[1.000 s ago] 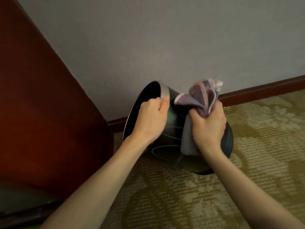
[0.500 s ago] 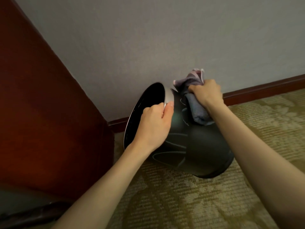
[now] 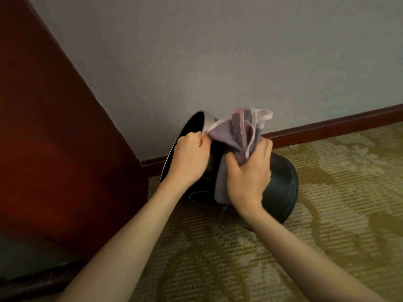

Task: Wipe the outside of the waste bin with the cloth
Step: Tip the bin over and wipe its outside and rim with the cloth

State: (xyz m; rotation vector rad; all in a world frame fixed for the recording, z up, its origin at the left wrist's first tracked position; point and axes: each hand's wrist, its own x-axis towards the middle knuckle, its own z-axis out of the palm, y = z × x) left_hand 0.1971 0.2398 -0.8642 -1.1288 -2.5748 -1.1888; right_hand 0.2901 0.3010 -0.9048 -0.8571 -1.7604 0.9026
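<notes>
A dark round waste bin (image 3: 281, 184) with a silver rim lies tilted on the carpet, its mouth turned up and to the left towards the wooden panel. My left hand (image 3: 189, 159) grips the silver rim at the top. My right hand (image 3: 248, 175) is closed on a bunched grey-purple cloth (image 3: 237, 132) with pale pink edging and presses it against the bin's near side. Loose folds of the cloth stick up above my fist; another part hangs below it over the bin's wall.
A tall red-brown wooden panel (image 3: 54, 138) stands close on the left. A grey wall (image 3: 218, 57) with a dark wooden skirting board (image 3: 327, 129) runs behind the bin. Olive patterned carpet (image 3: 327, 236) covers the floor to the right and in front.
My right hand has pulled the cloth down from the bin's far upper side to its near side. The left hand keeps its hold on the rim.
</notes>
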